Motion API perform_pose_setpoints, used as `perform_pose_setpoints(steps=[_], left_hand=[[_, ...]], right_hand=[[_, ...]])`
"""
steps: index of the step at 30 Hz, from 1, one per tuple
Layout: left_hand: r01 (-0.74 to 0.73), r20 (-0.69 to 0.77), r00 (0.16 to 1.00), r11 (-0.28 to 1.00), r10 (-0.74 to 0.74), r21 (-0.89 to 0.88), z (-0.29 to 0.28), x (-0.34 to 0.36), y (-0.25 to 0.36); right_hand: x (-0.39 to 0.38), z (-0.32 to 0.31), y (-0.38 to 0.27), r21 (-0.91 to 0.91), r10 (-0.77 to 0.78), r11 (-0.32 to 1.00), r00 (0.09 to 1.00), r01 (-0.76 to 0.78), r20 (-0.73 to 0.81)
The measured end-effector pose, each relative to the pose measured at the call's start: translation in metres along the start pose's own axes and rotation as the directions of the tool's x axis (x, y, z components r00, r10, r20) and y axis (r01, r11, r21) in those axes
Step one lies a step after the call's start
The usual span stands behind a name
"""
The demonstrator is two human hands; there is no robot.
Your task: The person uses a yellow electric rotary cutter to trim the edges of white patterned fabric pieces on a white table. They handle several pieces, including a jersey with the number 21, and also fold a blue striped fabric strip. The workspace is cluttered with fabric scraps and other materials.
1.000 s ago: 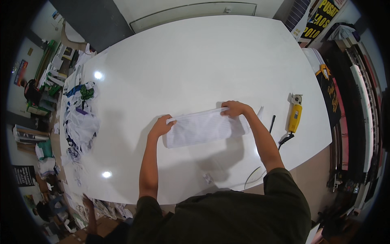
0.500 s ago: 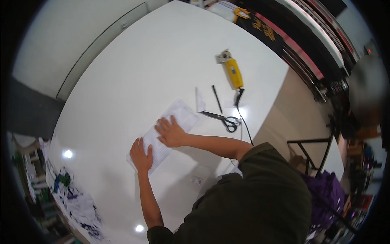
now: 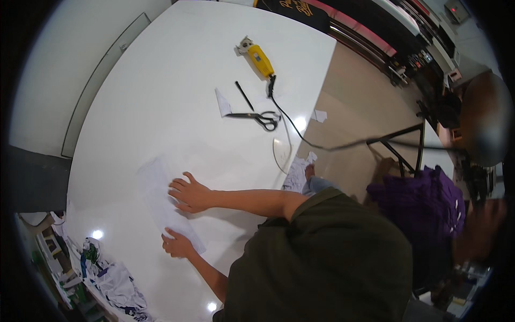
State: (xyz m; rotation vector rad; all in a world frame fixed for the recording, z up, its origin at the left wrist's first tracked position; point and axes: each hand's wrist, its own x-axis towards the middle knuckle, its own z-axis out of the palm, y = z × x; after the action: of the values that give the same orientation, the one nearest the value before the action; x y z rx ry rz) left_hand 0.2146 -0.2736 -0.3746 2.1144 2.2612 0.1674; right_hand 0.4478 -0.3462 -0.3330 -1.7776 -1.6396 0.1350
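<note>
A thin, folded piece of white fabric (image 3: pixel 161 198) with faint stripes lies flat on the white table (image 3: pixel 123 129). My right hand (image 3: pixel 193 194) rests over its right side, fingers spread. Close to the fabric's near end is my left hand (image 3: pixel 178 244), its thumb apart from its slightly bent fingers, at the left edge of the cloth. Neither hand visibly grips anything. Farther off to the right are black-handled scissors (image 3: pixel 263 118), a black pen-like stick (image 3: pixel 244 96), a small white triangular scrap (image 3: pixel 221 102) and a yellow electric cloth cutter (image 3: pixel 259 60).
From the cutter a black cord (image 3: pixel 306 140) runs over the table's right edge. A clear curved ruler (image 3: pixel 280 154) sits near that edge. Crumpled fabric scraps (image 3: pixel 115 282) lie at the lower left. Purple cloth (image 3: pixel 416 201) is piled at right, by a black metal frame (image 3: pixel 397 139).
The white fabric now lies turned and nearer the left of the view. Both hands have shifted, the left one lower. The cutter and scissors appear farther up and left as the view moves.
</note>
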Motion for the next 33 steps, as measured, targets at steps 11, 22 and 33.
perform_pose_setpoints(steps=[11, 22, 33], left_hand=[[0.086, 0.010, 0.996, 0.995, -0.087, 0.040, -0.013, 0.037, -0.218], [-0.292, -0.060, 0.954, 0.955, 0.295, 0.051, -0.017, 0.051, -0.230], [-0.303, -0.030, 0.952, 0.953, 0.303, 0.020, -0.013, 0.053, -0.250]], right_hand=[[-0.188, -0.007, -0.078, -0.094, 0.361, 0.929, 0.932, -0.358, 0.024], [-0.225, 0.006, -0.120, -0.264, 0.399, 0.869, 0.908, -0.419, -0.128], [-0.240, 0.027, -0.141, -0.319, 0.529, 0.779, 0.839, -0.540, -0.127]])
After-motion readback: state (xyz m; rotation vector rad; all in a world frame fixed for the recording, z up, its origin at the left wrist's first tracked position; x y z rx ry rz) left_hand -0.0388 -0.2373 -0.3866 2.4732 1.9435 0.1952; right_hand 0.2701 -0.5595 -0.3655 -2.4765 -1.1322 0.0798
